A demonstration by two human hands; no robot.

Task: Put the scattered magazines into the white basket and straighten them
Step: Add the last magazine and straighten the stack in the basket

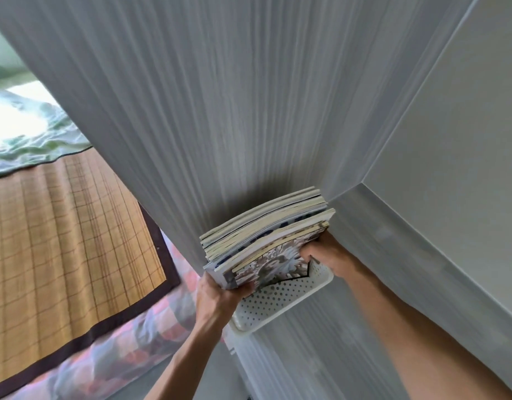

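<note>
A thick stack of magazines stands on edge in the white perforated basket, tilted toward the wall. My left hand grips the near left corner of the stack, thumb on the front cover. My right hand holds the stack's right side at the basket's far rim. The front cover shows a grey and white print. The lower part of the stack is hidden inside the basket.
The basket sits on a narrow white stand in the corner between a grey striped wall and a plain pale wall. To the left lies a bed with a bamboo mat and a patterned quilt.
</note>
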